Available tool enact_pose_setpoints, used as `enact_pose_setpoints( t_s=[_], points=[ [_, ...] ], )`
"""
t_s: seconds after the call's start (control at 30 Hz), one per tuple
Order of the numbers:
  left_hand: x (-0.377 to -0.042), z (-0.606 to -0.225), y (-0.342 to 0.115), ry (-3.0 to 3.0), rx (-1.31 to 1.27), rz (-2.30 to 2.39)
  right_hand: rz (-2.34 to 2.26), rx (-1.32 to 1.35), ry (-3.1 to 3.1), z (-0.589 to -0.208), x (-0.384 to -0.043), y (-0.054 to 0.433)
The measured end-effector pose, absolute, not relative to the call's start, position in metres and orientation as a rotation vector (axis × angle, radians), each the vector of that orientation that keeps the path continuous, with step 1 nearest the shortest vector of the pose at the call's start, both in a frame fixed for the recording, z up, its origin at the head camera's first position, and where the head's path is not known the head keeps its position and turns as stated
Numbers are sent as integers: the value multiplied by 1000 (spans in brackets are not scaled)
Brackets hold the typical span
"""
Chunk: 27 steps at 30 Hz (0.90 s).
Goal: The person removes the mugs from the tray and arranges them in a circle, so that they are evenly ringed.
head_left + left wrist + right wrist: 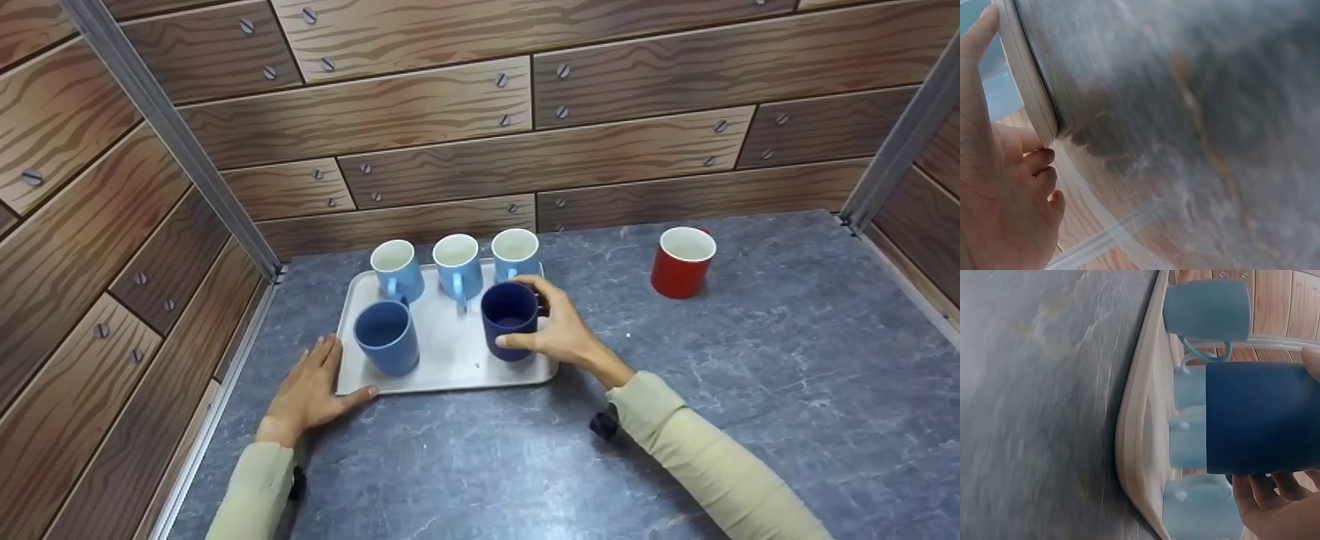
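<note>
My right hand [562, 330] grips a dark blue mug [510, 322], thumb on its near side and fingers on the far side by the handle. In the right wrist view a gap shows between the mug's base and the white tray [450, 352], so it is held just above the tray's right part. A medium-blue mug [388, 339] stands upright at the tray's front left. Along the back stand three light blue mugs [457, 266], handles facing me. My left hand [307, 394] rests at the tray's front left corner, fingers extended along the side, thumb on the front edge.
A red mug [681, 264] with a white inside stands on the grey marbled table [750, 360], right of the tray. Wood-patterned panels [450, 135] close off the back and sides, with metal posts [180, 142] at the corners.
</note>
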<state>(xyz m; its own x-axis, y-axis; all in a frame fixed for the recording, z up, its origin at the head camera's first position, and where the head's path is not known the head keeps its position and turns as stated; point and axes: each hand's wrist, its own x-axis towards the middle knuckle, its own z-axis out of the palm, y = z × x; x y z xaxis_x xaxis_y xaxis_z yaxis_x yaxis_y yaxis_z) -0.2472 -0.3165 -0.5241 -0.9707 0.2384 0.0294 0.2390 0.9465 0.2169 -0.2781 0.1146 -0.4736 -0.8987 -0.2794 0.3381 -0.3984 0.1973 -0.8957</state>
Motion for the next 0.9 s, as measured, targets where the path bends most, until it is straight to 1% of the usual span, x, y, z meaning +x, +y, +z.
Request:
enact_pose_setpoints(
  t_s=[0.53,0.9],
  points=[
    [-247,-524,-317,-3123,-353,-359,1771,579,-2345,-476,-276,167],
    [-247,-524,-317,-3094,-384,-340,1711,498,-2362,-476,-268,210]
  ],
)
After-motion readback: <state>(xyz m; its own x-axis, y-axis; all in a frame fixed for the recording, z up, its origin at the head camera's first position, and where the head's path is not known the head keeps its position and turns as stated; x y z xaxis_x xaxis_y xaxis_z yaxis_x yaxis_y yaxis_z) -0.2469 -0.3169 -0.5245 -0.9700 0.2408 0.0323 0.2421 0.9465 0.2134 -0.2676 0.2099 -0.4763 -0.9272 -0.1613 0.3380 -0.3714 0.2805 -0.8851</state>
